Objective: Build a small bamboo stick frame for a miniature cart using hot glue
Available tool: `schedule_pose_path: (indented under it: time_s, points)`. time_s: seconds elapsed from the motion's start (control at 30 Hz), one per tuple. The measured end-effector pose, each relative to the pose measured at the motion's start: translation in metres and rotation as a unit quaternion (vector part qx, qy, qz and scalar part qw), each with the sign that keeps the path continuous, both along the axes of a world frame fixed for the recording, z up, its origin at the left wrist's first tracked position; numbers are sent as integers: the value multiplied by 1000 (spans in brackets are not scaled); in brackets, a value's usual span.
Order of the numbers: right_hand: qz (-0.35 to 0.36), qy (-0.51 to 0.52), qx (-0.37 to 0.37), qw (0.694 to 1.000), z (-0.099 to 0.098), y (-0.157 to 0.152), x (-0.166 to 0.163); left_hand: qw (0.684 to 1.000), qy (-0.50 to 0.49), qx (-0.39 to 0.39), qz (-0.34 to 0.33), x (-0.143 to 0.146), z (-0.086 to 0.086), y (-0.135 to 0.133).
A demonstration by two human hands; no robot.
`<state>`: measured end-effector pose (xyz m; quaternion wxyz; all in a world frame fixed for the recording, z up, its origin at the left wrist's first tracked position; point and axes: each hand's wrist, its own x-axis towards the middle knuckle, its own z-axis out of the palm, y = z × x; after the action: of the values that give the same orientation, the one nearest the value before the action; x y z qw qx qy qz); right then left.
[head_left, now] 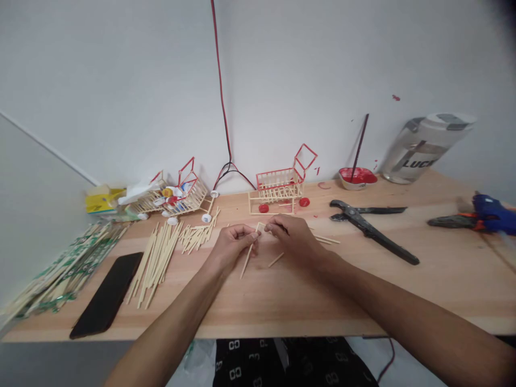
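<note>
Pinching a thin stick (249,253), both hands' grips close over the wooden table (282,301) by a white wall (121,80).

Bare desk (290,301) is seen in front of and between the forearms, and a broad open strip is left to the right of the right hand (292,236), bounded farther right by the black cutters (373,231). To the left, passage is narrowed by the spread of wooden sticks (157,260) and the black phone (108,293) near the edge. Behind the hands, the way to the wall is blocked by the red-trimmed stick cart (282,188), with the paint bowl (357,177) beside it.
</note>
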<state>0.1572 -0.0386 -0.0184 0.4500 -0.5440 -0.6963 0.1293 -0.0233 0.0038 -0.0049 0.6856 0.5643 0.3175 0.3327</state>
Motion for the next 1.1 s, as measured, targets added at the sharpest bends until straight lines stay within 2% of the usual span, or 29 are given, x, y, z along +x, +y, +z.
schedule_pose_path:
  time_s: [0.57, 0.87, 1.1]
  points:
    - [1, -21, 11, 1000, -2, 3, 2, 1000, 1, 9, 4, -1, 0, 1]
    - [5, -10, -29, 1000, 2, 0, 0, 1000, 7, 14, -12, -2, -6, 6]
    - [3, -21, -5, 1000, 2, 0, 2, 999, 0, 31, -19, -1, -4, 7]
